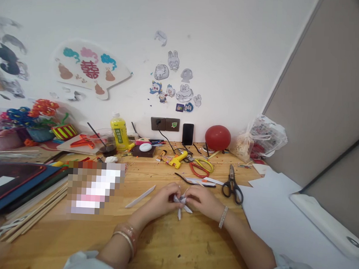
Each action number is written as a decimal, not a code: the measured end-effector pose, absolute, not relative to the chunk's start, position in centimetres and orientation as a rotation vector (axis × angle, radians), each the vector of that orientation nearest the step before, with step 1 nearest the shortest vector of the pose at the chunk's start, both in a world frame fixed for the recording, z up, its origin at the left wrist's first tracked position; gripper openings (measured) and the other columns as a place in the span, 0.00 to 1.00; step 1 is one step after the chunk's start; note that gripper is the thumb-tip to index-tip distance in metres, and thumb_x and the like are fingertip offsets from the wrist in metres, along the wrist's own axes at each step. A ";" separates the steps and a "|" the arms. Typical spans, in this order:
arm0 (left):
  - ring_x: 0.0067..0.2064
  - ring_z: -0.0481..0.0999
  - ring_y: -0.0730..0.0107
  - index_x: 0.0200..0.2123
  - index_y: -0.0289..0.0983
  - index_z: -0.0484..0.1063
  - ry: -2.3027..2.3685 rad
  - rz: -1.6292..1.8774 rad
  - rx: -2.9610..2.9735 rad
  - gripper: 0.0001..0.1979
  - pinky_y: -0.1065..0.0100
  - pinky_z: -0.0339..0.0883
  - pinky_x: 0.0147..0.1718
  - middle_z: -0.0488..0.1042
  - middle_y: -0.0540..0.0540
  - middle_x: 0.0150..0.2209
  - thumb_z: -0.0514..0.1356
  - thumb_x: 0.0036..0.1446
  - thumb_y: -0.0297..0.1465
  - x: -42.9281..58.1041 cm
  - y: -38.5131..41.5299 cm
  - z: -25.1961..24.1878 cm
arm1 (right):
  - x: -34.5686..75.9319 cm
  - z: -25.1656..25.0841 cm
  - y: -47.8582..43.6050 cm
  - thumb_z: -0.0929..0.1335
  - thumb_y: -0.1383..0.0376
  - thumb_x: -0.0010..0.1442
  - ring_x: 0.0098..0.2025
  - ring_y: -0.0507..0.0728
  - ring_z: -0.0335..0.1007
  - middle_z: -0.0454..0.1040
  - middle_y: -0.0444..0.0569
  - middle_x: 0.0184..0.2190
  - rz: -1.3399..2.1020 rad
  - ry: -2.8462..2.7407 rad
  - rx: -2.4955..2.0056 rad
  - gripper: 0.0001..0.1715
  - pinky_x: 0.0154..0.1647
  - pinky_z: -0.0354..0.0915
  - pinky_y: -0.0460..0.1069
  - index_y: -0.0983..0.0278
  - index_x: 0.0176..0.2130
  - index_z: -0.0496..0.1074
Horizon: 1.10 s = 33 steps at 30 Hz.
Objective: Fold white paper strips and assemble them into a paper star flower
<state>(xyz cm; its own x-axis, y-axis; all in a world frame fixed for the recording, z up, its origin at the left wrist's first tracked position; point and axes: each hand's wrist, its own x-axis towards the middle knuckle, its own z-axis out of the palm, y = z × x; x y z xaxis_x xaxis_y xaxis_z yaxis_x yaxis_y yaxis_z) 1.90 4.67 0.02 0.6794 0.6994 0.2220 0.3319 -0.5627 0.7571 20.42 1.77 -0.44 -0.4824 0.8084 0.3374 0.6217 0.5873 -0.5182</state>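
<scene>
Left hand [164,200], right hand [204,201] both pinching white paper piece [180,202] — black scissors [232,186] near right, paper strip [140,196] left.

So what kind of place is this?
Probably a craft desk: black scissors, a yellow glue gun and cartoon cut-outs on the wall, with the left hand and right hand pinching a folded paper piece.

Colour reference:
- Folded paper piece [180,202]: white.
- Bench [167,246]: light brown, wood-grain pattern.
- Balloon [218,137]: red.
- Bottle [119,134]: yellow body, white cap.
- Glue gun [178,159]: yellow.
- Black scissors [232,188]: black handles, grey blades.
- Two-tone scissors [200,167]: one red loop, one yellow loop.
- Phone [188,134]: black.
- Large sheet [283,228]: white.
- Bracelet [223,217]: silver.
</scene>
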 end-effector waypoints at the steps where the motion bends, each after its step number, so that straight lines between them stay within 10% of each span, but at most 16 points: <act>1: 0.34 0.66 0.71 0.24 0.36 0.64 0.769 0.667 2.185 0.09 0.72 0.60 0.34 0.67 0.49 0.31 0.60 0.48 0.34 1.9 4.6 0.1 | 20.4 -0.4 1.8 0.65 0.70 0.55 0.34 0.53 0.67 0.72 0.45 0.30 0.463 -2.244 -1.140 0.05 0.36 0.61 0.46 0.62 0.32 0.71; 13: 0.33 0.69 0.70 0.39 0.36 0.64 0.830 0.571 1.907 0.17 0.71 0.63 0.31 0.71 0.48 0.32 0.62 0.45 0.34 1.6 4.3 0.2 | 20.9 -1.5 2.5 0.65 0.69 0.54 0.33 0.53 0.69 0.73 0.45 0.31 0.856 -1.954 -1.174 0.05 0.34 0.64 0.46 0.65 0.35 0.69; 23: 0.41 0.70 0.62 0.36 0.37 0.73 1.053 0.863 2.060 0.13 0.64 0.61 0.43 0.74 0.43 0.37 0.53 0.55 0.38 0.6 5.7 0.6 | 20.8 -0.9 2.2 0.62 0.69 0.59 0.33 0.54 0.68 0.74 0.48 0.30 0.367 -2.140 -1.165 0.09 0.35 0.64 0.48 0.64 0.33 0.71; 33: 0.29 0.70 0.70 0.39 0.34 0.73 1.002 0.724 1.892 0.18 0.73 0.63 0.28 0.75 0.47 0.30 0.60 0.46 0.39 0.9 5.1 1.9 | 19.8 0.6 0.8 0.56 0.66 0.64 0.37 0.54 0.67 0.74 0.52 0.34 -0.002 -2.294 -0.703 0.15 0.39 0.66 0.49 0.64 0.37 0.70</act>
